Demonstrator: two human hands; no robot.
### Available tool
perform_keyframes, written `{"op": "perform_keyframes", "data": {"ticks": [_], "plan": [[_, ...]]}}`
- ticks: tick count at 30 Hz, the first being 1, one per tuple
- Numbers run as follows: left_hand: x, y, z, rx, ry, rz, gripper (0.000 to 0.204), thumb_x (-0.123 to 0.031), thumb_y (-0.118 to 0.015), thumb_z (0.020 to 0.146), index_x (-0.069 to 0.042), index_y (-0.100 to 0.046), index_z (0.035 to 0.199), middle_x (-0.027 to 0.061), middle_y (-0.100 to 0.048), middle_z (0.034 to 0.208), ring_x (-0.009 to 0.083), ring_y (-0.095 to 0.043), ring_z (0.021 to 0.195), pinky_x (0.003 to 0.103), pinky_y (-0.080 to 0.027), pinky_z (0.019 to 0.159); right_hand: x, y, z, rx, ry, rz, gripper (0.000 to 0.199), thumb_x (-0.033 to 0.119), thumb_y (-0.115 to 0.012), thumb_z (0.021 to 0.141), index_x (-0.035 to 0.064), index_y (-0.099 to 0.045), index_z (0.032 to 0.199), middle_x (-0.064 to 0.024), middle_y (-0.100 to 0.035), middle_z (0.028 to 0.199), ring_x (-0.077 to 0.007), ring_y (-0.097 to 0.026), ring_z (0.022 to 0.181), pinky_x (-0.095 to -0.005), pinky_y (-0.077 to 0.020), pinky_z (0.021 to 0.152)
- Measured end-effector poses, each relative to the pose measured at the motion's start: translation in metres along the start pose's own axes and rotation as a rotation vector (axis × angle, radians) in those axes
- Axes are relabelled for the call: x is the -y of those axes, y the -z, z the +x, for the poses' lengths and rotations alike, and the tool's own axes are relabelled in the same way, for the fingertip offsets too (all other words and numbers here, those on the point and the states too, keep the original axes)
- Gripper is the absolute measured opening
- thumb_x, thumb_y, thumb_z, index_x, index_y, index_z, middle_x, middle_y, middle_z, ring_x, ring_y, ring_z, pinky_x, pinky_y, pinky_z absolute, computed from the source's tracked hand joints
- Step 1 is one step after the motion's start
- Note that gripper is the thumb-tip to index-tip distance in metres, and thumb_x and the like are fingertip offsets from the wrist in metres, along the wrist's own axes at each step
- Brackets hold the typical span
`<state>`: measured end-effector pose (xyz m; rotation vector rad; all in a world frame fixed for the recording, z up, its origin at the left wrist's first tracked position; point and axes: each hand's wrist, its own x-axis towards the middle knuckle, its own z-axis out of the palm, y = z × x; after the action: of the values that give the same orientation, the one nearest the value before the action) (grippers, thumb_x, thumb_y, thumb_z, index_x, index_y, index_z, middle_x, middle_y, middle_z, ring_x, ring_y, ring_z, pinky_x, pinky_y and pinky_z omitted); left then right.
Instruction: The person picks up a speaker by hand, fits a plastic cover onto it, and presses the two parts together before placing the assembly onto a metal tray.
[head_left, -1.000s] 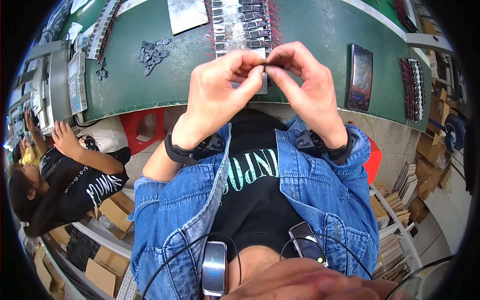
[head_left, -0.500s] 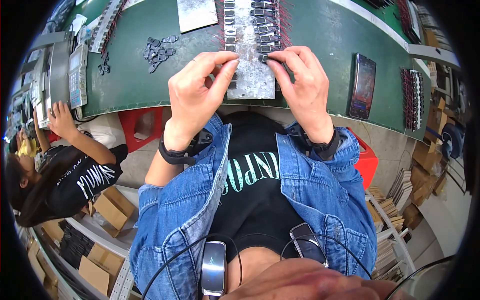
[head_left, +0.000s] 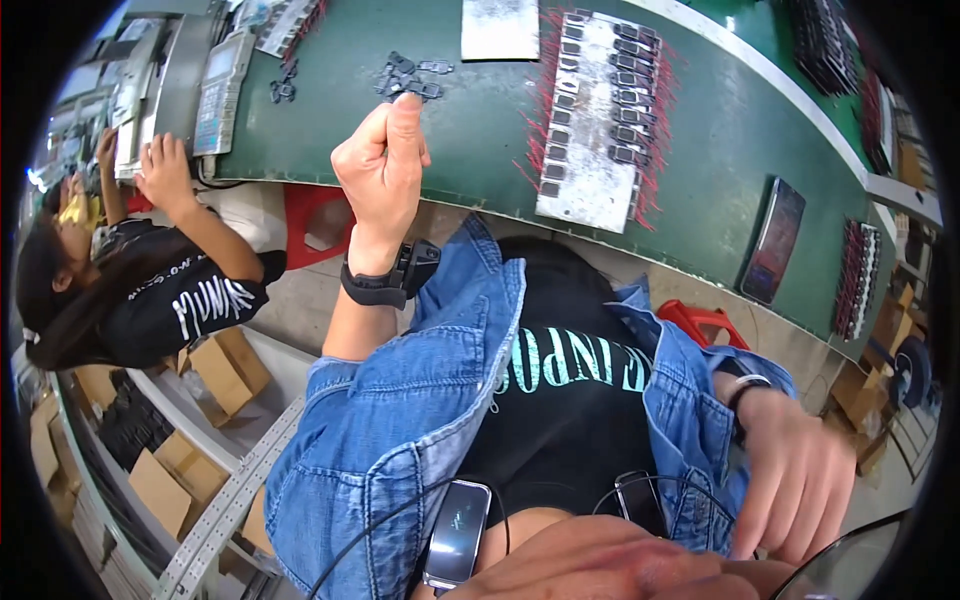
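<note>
My left hand (head_left: 385, 165) is over the near side of the green table, fingers curled and thumb pressed against them. Whatever it pinches, if anything, is hidden. Just beyond the thumb lies a loose pile of small black plastic parts (head_left: 405, 75). My right hand (head_left: 800, 475) hangs off the table at the lower right, close to my shoulder, slightly blurred, fingers stretched downward with nothing visible in them. Right of the pile stands a metal plate (head_left: 590, 150) with a row of small black parts along each long side and thin red wires sticking out; neither hand touches it.
A phone (head_left: 773, 240) lies on the green table (head_left: 480, 130) to the right, beside another wired strip (head_left: 857, 280). A white sheet (head_left: 500, 30) lies at the back. At left are a keypad device (head_left: 222, 85) and a co-worker's hand (head_left: 165, 170). A red stool (head_left: 700, 325) stands below.
My left hand has left the metal plate for the black pile. My right hand has let go of a black part at the plate and drawn back to my shoulder. The view has swung left.
</note>
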<state>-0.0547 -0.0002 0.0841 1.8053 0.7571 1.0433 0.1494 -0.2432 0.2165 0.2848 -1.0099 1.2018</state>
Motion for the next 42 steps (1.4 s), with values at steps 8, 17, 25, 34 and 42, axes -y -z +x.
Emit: {"op": "perform_keyframes", "data": {"ticks": [8, 17, 25, 34, 42], "plan": [[0.017, 0.017, 0.017, -0.056, 0.098, 0.263, 0.028, -0.019, -0.063, 0.095, -0.002, -0.061, 0.073, 0.0044, -0.057, 0.061, 0.0114, -0.053, 0.053, 0.026, -0.042, 0.051, 0.012, -0.01, 0.003, 0.205, -0.1, 0.146, 0.019, 0.002, -0.037, 0.093, -0.0019, -0.056, 0.093, -0.0183, -0.056, 0.094, -0.0321, -0.055, 0.089, -0.0501, -0.0468, 0.088], [0.032, 0.028, 0.036, 0.163, -0.238, 0.932, 0.015, -0.012, -0.07, 0.082, -0.012, -0.073, 0.097, 0.0036, -0.065, 0.09, 0.0244, -0.059, 0.091, 0.036, -0.051, 0.076, 0.008, -0.009, 0.014, 0.127, -0.043, 0.175, 0.029, -0.001, -0.037, 0.088, -0.0068, -0.062, 0.078, -0.0236, -0.062, 0.081, -0.0361, -0.061, 0.077, -0.0511, -0.0495, 0.081], [0.029, 0.025, 0.047, 0.304, -0.271, 1.026, 0.016, -0.012, -0.07, 0.08, -0.011, -0.072, 0.096, 0.0032, -0.064, 0.093, 0.0248, -0.058, 0.094, 0.036, -0.051, 0.079, 0.005, -0.002, 0.014, 0.09, -0.011, 0.201, 0.032, 0.002, -0.037, 0.091, -0.0066, -0.067, 0.085, -0.0264, -0.065, 0.091, -0.0377, -0.064, 0.082, -0.051, -0.0493, 0.087], [0.032, 0.023, 0.044, 0.267, -0.253, 0.951, 0.015, -0.015, -0.07, 0.082, -0.011, -0.073, 0.096, 0.0044, -0.067, 0.101, 0.0255, -0.058, 0.098, 0.035, -0.049, 0.084, 0.0, 0.012, 0.025, 0.071, -0.051, 0.19, 0.033, 0.01, -0.043, 0.093, -0.0066, -0.068, 0.078, -0.0203, -0.066, 0.081, -0.032, -0.066, 0.074, -0.0479, -0.0499, 0.091], [0.044, 0.026, 0.042, 0.212, -0.327, 0.942, 0.014, -0.012, -0.07, 0.08, -0.007, -0.072, 0.093, 0.0054, -0.067, 0.097, 0.0257, -0.059, 0.096, 0.036, -0.051, 0.081, -0.004, 0.006, 0.028, 0.05, -0.096, 0.22, 0.034, 0.008, -0.042, 0.093, -0.0078, -0.065, 0.074, -0.0209, -0.064, 0.075, -0.0339, -0.064, 0.07, -0.0491, -0.0509, 0.087]]}}
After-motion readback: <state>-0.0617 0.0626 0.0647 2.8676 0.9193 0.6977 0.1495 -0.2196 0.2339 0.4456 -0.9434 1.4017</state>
